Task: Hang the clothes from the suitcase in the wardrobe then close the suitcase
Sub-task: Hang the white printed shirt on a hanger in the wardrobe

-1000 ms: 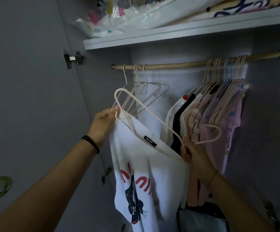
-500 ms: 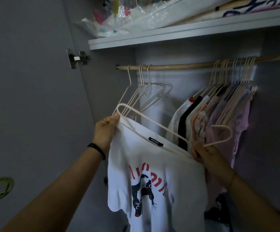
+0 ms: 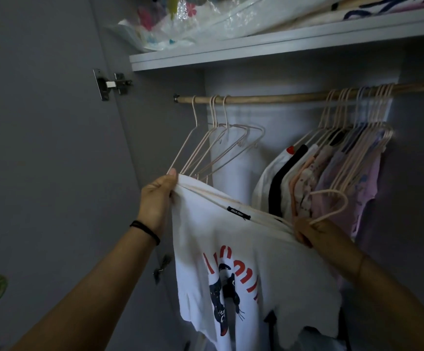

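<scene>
White cotton T-shirt (image 3: pixel 233 249) hangs limp on a thin pink hanger (image 3: pixel 344 199). My left hand (image 3: pixel 156 198) pinches its shoulder and my right hand (image 3: pixel 315 233) grips the hanger's neck, below the wooden rod (image 3: pixel 277 98) and its bare middle stretch.

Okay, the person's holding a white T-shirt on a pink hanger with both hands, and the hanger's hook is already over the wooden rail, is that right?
Not quite. In the head view the hook of the pink hanger is not over the wooden rail; it sits free below it, just above the right hand. The left hand grips the white T-shirt at its shoulder.
</scene>
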### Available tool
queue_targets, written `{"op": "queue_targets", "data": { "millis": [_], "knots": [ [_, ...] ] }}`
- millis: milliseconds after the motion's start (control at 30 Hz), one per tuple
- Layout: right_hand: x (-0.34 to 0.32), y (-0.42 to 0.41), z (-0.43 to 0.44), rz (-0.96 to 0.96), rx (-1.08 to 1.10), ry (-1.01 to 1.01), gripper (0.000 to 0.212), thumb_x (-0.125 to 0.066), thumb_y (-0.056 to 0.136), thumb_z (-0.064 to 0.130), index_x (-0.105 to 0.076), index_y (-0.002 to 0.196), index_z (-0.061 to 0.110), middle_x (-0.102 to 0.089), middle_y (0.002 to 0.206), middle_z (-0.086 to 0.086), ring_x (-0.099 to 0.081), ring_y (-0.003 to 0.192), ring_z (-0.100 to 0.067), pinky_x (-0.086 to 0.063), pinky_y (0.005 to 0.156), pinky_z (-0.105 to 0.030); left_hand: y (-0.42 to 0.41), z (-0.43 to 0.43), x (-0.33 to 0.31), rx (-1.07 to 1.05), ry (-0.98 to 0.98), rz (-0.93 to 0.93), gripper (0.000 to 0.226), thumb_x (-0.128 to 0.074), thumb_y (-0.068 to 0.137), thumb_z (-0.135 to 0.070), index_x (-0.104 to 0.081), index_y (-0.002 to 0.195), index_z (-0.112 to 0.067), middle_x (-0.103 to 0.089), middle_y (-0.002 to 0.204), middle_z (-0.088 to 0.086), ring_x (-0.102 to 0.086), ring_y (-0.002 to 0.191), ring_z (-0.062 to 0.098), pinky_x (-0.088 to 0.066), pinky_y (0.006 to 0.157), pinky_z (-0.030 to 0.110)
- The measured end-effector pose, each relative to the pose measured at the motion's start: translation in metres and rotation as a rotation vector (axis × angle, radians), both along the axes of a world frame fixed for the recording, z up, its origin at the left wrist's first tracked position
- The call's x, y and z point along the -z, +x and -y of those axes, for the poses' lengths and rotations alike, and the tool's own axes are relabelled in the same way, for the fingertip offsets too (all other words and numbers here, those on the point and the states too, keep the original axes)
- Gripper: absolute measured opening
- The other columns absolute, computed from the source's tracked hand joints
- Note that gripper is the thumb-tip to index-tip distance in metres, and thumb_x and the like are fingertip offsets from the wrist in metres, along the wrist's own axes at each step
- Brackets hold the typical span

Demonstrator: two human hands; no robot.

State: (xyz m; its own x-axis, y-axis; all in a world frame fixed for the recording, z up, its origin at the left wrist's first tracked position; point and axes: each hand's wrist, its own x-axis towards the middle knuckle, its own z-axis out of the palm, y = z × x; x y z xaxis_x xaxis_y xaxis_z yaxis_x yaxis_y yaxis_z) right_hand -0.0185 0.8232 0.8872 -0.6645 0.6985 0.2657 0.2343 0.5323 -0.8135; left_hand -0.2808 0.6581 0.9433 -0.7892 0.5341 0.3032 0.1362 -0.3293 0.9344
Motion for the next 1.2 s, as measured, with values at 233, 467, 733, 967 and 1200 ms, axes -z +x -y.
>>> {"op": "queue_targets", "data": {
  "millis": [233,467,733,967,1200],
  "knots": [
    [-0.053,-0.038,0.005,0.195,-0.107,0.149,0.052,-0.046,0.098,0.024,-0.044,0.047,0.016,-0.042,0.038,0.004,-0.042,0.039,-0.002,-0.033,0.052,-0.015,0.022,-0.013,-0.013,0.135,-0.312,-0.604,0.040,-0.057,0.094,-0.027,-0.068,0.074,0.005,-0.063,0.073,0.028,-0.054,0.063,0.019,-0.047,0.062,0.030],
    [-0.085,-0.087,0.017,0.273,-0.275,0.229,0.052,-0.043,0.097,0.043,-0.055,0.055,0.016,-0.052,0.054,0.003,-0.049,0.052,-0.010,-0.039,0.060,-0.019,0.036,-0.031,0.004,0.181,-0.375,-0.763,0.056,-0.055,0.092,-0.040,-0.058,0.067,0.011,-0.037,0.052,0.009,-0.033,0.050,0.013,-0.033,0.053,0.029],
    [-0.104,-0.067,-0.003,0.083,-0.341,0.082,0.032,-0.053,0.093,0.033,-0.069,0.076,0.011,-0.059,0.060,0.008,-0.054,0.057,0.004,-0.043,0.057,-0.014,0.000,0.002,0.008,0.160,-0.374,-0.728,0.037,-0.058,0.091,-0.031,-0.069,0.077,0.001,-0.070,0.076,0.015,-0.064,0.070,0.026,-0.051,0.069,0.033],
    [-0.092,-0.008,-0.044,0.385,-0.292,0.288,0.042,-0.044,0.087,0.046,-0.064,0.105,0.013,-0.066,0.102,-0.003,-0.061,0.095,-0.013,-0.045,0.089,-0.026,-0.030,0.021,0.007,-0.009,-0.332,-0.550,0.028,-0.058,0.092,-0.021,-0.073,0.079,0.000,-0.074,0.075,0.000,-0.064,0.066,0.003,-0.050,0.063,0.014],
    [-0.080,-0.005,-0.044,0.194,-0.127,0.372,0.023,-0.046,0.097,0.014,-0.063,0.082,0.018,-0.066,0.088,-0.002,-0.058,0.087,-0.009,-0.039,0.087,-0.020,-0.029,0.017,0.004,0.089,-0.317,-0.460,0.029,-0.054,0.095,-0.022,-0.073,0.086,-0.002,-0.075,0.082,0.007,-0.070,0.072,0.014,-0.054,0.064,0.019]
  ]
}}
